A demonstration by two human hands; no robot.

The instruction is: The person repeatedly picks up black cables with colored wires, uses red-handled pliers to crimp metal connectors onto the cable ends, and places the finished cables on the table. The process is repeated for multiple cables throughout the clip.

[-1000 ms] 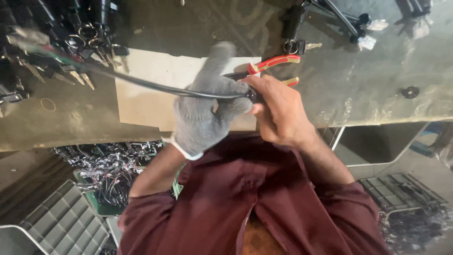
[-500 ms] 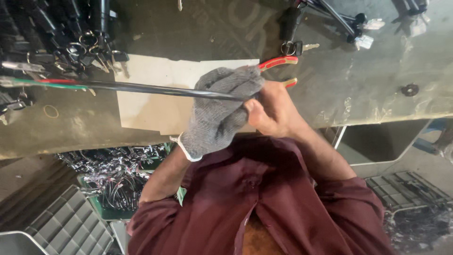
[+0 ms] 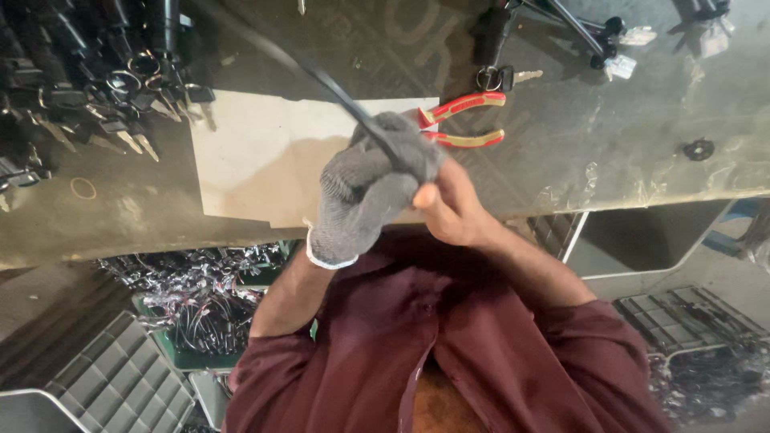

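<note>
Here, the left hand (image 3: pixel 365 188), in a grey knit glove, is closed round a black cable (image 3: pixel 321 80) that runs from the fist up and left across the surface (image 3: pixel 642 144) to the top edge of view. The bare right hand (image 3: pixel 453 204) presses against the glove at the near end of the cable, fingers curled; whether it pinches the cable end or only steadies it I cannot tell, since the glove hides the contact.

Both hands hover over a pale board (image 3: pixel 249 160) lying flat on the surface. Red-handled pliers (image 3: pixel 465 120) lie just beyond the glove, handles spread, untouched. Keys and rings (image 3: pixel 120 88) crowd the far left; a single key (image 3: pixel 501 78) sits near the pliers.

Handling, as a judgement: the cable looks light and semi-stiff, holding a gentle curve rather than drooping. Its smooth jacket could slip through bare fingers; the knit glove should give grip. Best taken close to the working end, where the gloved fist sits now, so the free end does not whip.
</note>
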